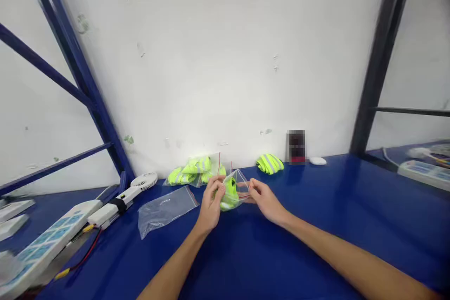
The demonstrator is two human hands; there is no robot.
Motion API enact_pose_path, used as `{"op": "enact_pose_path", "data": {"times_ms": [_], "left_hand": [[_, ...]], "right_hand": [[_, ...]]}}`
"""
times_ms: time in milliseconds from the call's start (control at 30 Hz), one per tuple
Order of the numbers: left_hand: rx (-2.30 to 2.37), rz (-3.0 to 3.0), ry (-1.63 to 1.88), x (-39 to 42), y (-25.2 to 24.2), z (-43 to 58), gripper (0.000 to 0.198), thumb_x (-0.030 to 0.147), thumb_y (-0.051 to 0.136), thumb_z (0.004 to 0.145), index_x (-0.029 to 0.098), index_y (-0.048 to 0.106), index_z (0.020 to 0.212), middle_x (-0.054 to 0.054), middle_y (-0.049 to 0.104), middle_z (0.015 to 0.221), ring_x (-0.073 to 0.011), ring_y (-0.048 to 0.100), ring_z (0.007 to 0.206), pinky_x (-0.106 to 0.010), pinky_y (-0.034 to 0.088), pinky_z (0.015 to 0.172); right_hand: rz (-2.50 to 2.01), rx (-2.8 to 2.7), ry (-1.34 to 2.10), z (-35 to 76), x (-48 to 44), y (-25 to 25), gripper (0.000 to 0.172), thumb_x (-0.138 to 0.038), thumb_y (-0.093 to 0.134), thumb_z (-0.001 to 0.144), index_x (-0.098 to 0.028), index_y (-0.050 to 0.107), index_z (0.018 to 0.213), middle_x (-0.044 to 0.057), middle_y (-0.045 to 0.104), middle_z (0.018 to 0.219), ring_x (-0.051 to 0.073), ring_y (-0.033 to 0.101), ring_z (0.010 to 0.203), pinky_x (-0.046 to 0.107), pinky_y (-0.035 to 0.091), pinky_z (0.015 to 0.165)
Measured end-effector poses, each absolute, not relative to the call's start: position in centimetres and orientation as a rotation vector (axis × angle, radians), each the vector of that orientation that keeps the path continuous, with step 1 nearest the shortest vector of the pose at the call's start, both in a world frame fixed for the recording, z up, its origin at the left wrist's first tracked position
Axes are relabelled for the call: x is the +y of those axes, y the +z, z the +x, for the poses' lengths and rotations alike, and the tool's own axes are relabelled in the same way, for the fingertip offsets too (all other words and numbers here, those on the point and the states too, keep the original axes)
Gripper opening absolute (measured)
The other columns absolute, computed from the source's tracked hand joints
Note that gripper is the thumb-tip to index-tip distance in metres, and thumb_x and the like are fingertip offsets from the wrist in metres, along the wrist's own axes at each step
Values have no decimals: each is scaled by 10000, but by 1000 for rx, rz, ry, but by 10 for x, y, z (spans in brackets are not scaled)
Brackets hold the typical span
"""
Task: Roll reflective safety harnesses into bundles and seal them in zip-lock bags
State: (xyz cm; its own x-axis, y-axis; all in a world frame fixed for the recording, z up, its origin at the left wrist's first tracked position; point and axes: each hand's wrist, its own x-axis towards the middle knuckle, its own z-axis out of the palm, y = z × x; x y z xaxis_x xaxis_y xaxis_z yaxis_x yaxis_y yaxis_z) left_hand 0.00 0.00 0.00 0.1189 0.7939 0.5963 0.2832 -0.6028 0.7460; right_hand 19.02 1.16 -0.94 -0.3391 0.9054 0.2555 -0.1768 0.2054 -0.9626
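Observation:
Between my hands is a clear zip bag (242, 177) with a folded neon-yellow reflective vest (230, 192) inside it. My left hand (211, 201) is closed on the bag's left side, thumb against the plastic. At the bag's right edge, near the zip strip, my right hand (264, 200) pinches the plastic; some of its fingers show through the bag. Behind my left hand, by the wall, lie bagged yellow vests (191, 168). Flat on the table to the left is another clear zip bag (167, 210). A folded vest (270, 163) without a bag lies beyond my right hand.
The blue table (309, 234) meets a white wall (246, 56). On the left are a white fan (145, 180), a power strip (52, 239) and cables. A blurred dark object (297, 147) and a white oval item (318, 161) sit at the back right. Metal posts (381, 56) frame the table.

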Motion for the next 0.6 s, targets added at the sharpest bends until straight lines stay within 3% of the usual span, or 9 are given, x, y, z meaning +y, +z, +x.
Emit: {"op": "enact_pose_path", "data": {"times_ms": [100, 200, 267, 333, 433, 600], "left_hand": [[1259, 2037, 1662, 5, -4, -6, 235, 339, 396, 948, 192, 562, 871, -78, 593, 1097, -215, 528, 1091, -341, 366, 973], [1596, 2104, 1560, 10, -9, -17, 223, 350, 398, 938, 195, 558, 937, -58, 617, 904, -215, 581, 906, -335, 406, 849], [1780, 2096, 1340, 14, -12, -24, 239, 359, 375, 940, 197, 545, 980, -21, 594, 721, -207, 587, 722, -310, 403, 712], [1905, 2070, 1126, 16, -13, -29, 282, 388, 346, 947, 196, 542, 1008, -3, 566, 614, -213, 579, 628, -297, 370, 634], [2037, 2072, 903, 17, -14, -31, 418, 478, 286, 953, 192, 584, 888, -70, 632, 677, -264, 625, 730, -315, 366, 650], [2077, 2071, 737, 15, -14, -28, 608, 556, 167, 949, 191, 626, 791, -152, 689, 852, -324, 631, 883, -342, 357, 685]], "right_hand": [[-715, -1453, 1283, 192, 15, -13, 197, -243, 547, 745, -232, 357, 794, 24, 584, 1100, 164, 671, 795, 358, 545, 772], [-796, -1624, 1070, 198, 23, -17, 18, -208, 479, 747, -202, 495, 741, 36, 607, 990, 173, 648, 804, 326, 530, 756], [-928, -1720, 926, 204, 29, -19, 160, -192, 447, 756, -176, 601, 715, 50, 629, 875, 183, 635, 774, 304, 515, 720], [-1098, -1743, 898, 209, 34, -20, 237, -192, 468, 758, -156, 683, 851, 42, 646, 762, 177, 615, 660, 289, 491, 633], [-1212, -1784, 962, 214, 37, -18, 328, -306, 556, 795, -129, 698, 1031, 27, 662, 672, 175, 582, 572, 280, 450, 565], [-1104, -1843, 1090, 216, 35, -14, 473, -540, 585, 812, -116, 724, 968, 65, 721, 843, 226, 645, 749, 297, 480, 658]]}}
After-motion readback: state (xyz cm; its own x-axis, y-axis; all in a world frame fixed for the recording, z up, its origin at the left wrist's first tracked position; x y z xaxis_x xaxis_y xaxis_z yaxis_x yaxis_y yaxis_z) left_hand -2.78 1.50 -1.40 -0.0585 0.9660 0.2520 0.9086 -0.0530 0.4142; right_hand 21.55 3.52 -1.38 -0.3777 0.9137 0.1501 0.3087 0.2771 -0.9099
